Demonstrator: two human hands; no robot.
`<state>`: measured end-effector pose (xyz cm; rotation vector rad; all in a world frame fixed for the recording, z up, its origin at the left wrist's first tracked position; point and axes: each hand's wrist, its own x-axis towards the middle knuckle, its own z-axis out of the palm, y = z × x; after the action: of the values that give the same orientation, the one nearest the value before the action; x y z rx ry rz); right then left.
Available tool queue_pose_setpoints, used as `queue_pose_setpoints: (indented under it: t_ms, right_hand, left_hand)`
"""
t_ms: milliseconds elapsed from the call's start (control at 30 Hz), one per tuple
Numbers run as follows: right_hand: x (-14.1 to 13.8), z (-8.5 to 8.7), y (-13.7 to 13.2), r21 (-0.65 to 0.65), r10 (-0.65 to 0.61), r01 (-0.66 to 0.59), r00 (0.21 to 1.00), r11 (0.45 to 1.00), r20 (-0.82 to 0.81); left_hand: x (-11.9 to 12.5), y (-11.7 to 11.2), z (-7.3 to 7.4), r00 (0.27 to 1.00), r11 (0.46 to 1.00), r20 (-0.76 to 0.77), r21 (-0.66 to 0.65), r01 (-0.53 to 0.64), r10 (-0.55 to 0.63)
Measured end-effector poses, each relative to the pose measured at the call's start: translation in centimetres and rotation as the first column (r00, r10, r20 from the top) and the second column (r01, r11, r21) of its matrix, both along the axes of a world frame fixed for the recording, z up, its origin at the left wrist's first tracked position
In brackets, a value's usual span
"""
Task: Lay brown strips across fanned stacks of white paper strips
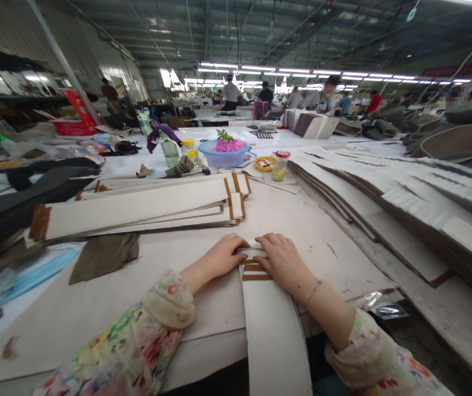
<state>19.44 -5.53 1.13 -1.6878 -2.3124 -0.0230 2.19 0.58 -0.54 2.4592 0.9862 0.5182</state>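
The left hand (220,256) and right hand (284,260) pinch the white strip (275,333) at its far end, between them; probably light and bendable, it is best held by both edges beside the brown bands (257,277).

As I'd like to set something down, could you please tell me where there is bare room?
The pale board is largely bare between the right hand and the layered panels, and between the brown scrap and the left hand. Crowding lies farther back, around the blue bowl and the strip pile.
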Motion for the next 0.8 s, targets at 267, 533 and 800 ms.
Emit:
queue_pose_setpoints:
  t_ms: [267, 533, 800]
  right_hand:
    - [0.1, -0.5, 0.7, -0.049, 0.103, -0.103, 0.995, 0.994, 0.008]
    - [-0.3, -0.2, 0.4, -0.028, 0.148, -0.147, 0.987, 0.989, 0.062]
    - [-0.1, -0.2, 0.0, -0.033, 0.172, -0.17, 0.982, 0.985, 0.075]
  left_hand:
    - [-0.1, -0.3, -0.2, 0.998, 0.997, 0.006, 0.052, 0.059, -0.059]
    - [-0.5, -0.8, 0.5, 0.985, 0.979, -0.095, 0.137, 0.153, -0.141]
    - [-3.4, -2.6, 0.3, 0.984, 0.975, -0.131, 0.169, 0.143, -0.121]
